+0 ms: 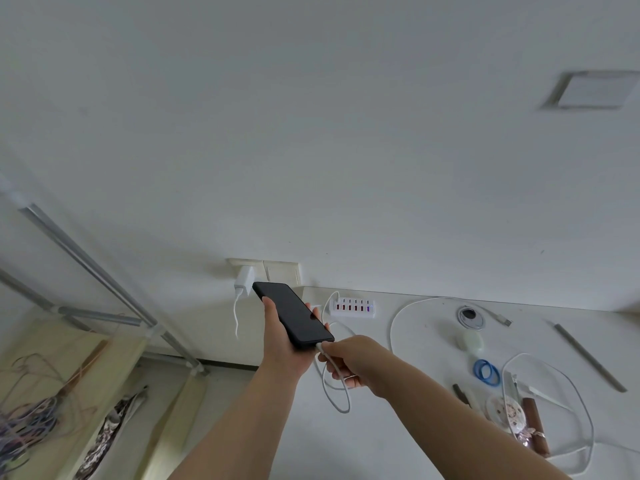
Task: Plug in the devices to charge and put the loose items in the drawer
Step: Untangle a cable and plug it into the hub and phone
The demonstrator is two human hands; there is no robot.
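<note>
My left hand (282, 344) grips a black phone (292, 315) from below and holds it up over the table's left end. My right hand (349, 362) pinches the white plug of a charging cable (334, 393) right at the phone's bottom edge; the cable loops down below my fingers. A white multi-port USB hub (353, 307) lies on the white table (408, 427) by the wall. Loose items lie to the right: a round charging puck (470, 317), a pale green case (470, 341), blue hair bands (487, 373), a round patterned item (507, 410) and a brown bar (535, 424).
A white charger (244, 281) sits in the wall socket (280, 270) with a short cable hanging down. More white cable (585, 410) loops around the loose items. A thin grey rod (588, 356) lies at far right. Left of the table stands a metal rack (104, 271) with hangers.
</note>
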